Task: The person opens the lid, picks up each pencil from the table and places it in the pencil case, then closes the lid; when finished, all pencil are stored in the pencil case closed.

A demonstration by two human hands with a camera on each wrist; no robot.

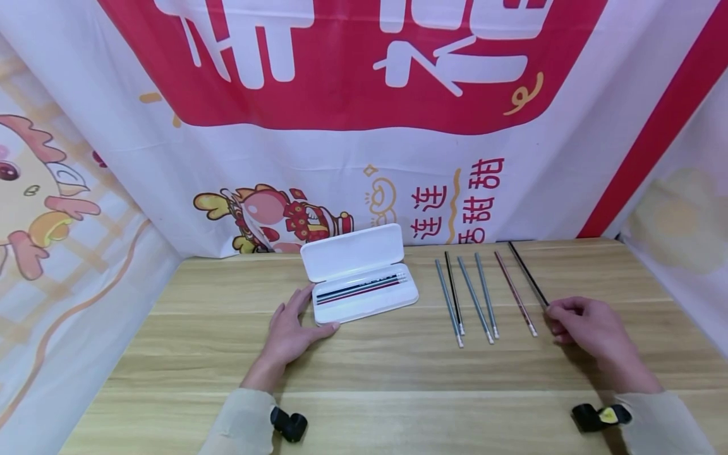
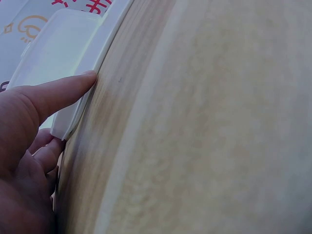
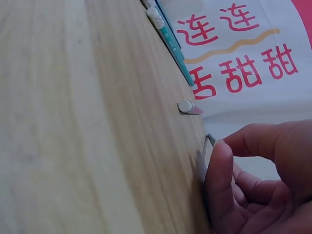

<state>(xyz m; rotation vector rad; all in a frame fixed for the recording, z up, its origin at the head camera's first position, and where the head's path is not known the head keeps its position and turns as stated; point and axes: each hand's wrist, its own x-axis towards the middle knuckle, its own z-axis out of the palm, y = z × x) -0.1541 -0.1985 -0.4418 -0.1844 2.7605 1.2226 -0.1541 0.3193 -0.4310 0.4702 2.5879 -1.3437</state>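
A white pencil case (image 1: 370, 311) lies with its lid (image 1: 354, 254) raised; several pencils (image 1: 358, 290) rest inside. At the case's left end, my left hand (image 1: 291, 333) holds it, thumb on the front edge and fingers by the left side, also seen in the left wrist view. Far to the right, my right hand (image 1: 591, 327) pinches the near end of a black pencil (image 1: 527, 273) between thumb and fingers. The right wrist view shows this pinch low over the wood, with most of that pencil hidden. Just left of it lies a red pencil (image 1: 514, 292).
Between case and red pencil lie a second black pencil (image 1: 454, 291) and three blue-grey pencils (image 1: 474, 297), white eraser ends toward me. The wooden table (image 1: 398, 392) meets a printed cloth (image 1: 352, 151) at the back and sides.
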